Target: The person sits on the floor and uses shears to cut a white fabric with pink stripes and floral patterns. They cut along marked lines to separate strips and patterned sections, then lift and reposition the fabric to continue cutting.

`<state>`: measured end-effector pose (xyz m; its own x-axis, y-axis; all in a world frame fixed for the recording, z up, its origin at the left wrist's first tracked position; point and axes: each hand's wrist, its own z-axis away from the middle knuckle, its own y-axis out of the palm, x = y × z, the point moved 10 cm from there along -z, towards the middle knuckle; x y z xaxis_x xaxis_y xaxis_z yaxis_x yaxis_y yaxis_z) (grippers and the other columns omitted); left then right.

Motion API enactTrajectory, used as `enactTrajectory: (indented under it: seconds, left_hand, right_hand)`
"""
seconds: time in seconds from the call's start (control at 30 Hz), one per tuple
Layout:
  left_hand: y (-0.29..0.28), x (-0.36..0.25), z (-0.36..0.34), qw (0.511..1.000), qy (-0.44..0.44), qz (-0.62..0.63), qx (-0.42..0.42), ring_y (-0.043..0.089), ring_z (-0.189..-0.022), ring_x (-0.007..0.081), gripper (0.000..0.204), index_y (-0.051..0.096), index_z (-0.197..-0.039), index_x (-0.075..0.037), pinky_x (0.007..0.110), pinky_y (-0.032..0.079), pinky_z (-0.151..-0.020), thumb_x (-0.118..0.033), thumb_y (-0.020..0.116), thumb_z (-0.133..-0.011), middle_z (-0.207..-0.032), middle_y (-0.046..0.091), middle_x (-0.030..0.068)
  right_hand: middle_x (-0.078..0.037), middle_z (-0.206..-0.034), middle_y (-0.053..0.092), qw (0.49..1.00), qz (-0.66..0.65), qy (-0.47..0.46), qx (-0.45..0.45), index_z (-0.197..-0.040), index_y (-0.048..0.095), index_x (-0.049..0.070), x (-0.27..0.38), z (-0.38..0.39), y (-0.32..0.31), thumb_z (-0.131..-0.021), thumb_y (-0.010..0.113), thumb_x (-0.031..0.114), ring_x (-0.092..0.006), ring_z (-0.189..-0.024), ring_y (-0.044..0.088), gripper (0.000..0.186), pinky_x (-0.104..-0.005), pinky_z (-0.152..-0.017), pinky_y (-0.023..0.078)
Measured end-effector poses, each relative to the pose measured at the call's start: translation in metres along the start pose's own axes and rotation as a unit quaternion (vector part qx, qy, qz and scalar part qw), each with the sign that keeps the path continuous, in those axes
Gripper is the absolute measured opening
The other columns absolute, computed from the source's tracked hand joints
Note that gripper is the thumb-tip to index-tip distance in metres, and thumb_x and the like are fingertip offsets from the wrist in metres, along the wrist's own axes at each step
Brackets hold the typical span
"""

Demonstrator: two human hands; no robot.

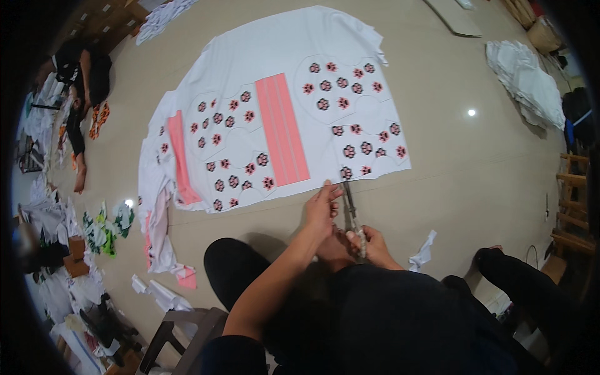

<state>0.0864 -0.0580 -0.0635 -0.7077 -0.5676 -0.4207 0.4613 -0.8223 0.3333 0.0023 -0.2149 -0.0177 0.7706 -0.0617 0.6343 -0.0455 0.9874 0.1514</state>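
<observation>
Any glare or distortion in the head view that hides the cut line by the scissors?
Head view: two small ceiling-light glare spots on the floor, both clear of the printed fabric; fisheye bends the fabric edges and blackens the corners; scissors between left hand and right hand look sharp, evenly lit, only a soft shadow by the knees.

- The printed fabric sheet (281, 106) lies flat on the floor (462, 162) ahead of me, its near edge just before my hands.
- My left hand (322, 209) rests on that near edge.
- My right hand (374, 245) sits right of it, gripping scissors (351, 209) that point at the edge.
- A fabric scrap (424, 251) lies just right of my right hand.
- A cloth pile (528, 81) sits toward the floor's far right.
- A stool (181, 328) stands at my near left.
</observation>
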Motion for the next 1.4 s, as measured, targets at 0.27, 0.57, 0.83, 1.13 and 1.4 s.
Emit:
enactTrajectory:
  seconds: [0.27, 0.57, 0.83, 1.13, 1.4]
  left_hand:
    - [0.0, -0.005, -0.004, 1.0, 0.005, 0.004, -0.029, 0.049, -0.062, 0.0053, 0.049, 0.072, -0.125, -0.004, 0.021, 0.033, -0.049, -0.047, 0.078, -0.103, -0.102, 0.075, 0.0027]
    - [0.005, -0.009, -0.005, 0.997, 0.034, 0.013, -0.061, 0.05, -0.053, 0.0057, 0.033, 0.075, -0.11, -0.005, 0.022, 0.034, -0.044, -0.035, 0.083, -0.101, -0.091, 0.077, 0.0051]
    - [0.006, -0.009, -0.005, 0.998, 0.046, 0.01, -0.051, 0.05, -0.052, 0.0055, 0.029, 0.075, -0.107, -0.005, 0.022, 0.034, -0.044, -0.031, 0.084, -0.1, -0.091, 0.078, 0.0058]
    - [0.007, -0.01, -0.004, 0.998, 0.051, 0.0, -0.047, 0.049, -0.053, 0.0047, 0.031, 0.075, -0.107, -0.005, 0.021, 0.034, -0.045, -0.032, 0.085, -0.1, -0.091, 0.077, 0.0051]
    - [0.007, -0.013, -0.002, 0.997, 0.053, -0.01, -0.053, 0.048, -0.053, 0.005, 0.031, 0.074, -0.105, -0.004, 0.022, 0.034, -0.045, -0.033, 0.085, -0.1, -0.088, 0.076, 0.005]
  right_hand:
    - [0.0, -0.078, 0.066, 1.0, -0.003, 0.007, 0.015, -0.107, 0.069, 0.003, -0.004, -0.004, 0.002, -0.102, 0.082, 0.041, -0.0082, -0.068, 0.061, 0.041, -0.0258, -0.064, 0.049]
    - [0.0, -0.077, 0.065, 1.0, 0.023, 0.003, 0.008, -0.102, 0.067, 0.004, 0.002, -0.009, 0.001, -0.103, 0.081, 0.041, -0.0084, -0.067, 0.06, 0.039, -0.0263, -0.064, 0.047]
    - [-0.002, -0.077, 0.068, 1.0, 0.004, -0.008, -0.005, -0.103, 0.067, 0.002, 0.0, -0.015, 0.0, -0.098, 0.087, 0.041, -0.0077, -0.063, 0.061, 0.044, -0.0246, -0.057, 0.046]
    - [-0.001, -0.074, 0.066, 1.0, -0.011, 0.002, -0.002, -0.098, 0.064, 0.004, 0.003, -0.016, 0.005, -0.097, 0.088, 0.042, -0.0084, -0.062, 0.061, 0.044, -0.0248, -0.057, 0.046]
    - [0.001, -0.075, 0.066, 1.0, 0.017, -0.009, 0.004, -0.101, 0.067, 0.004, 0.006, -0.017, 0.007, -0.101, 0.084, 0.041, -0.006, -0.063, 0.059, 0.04, -0.0237, -0.059, 0.046]
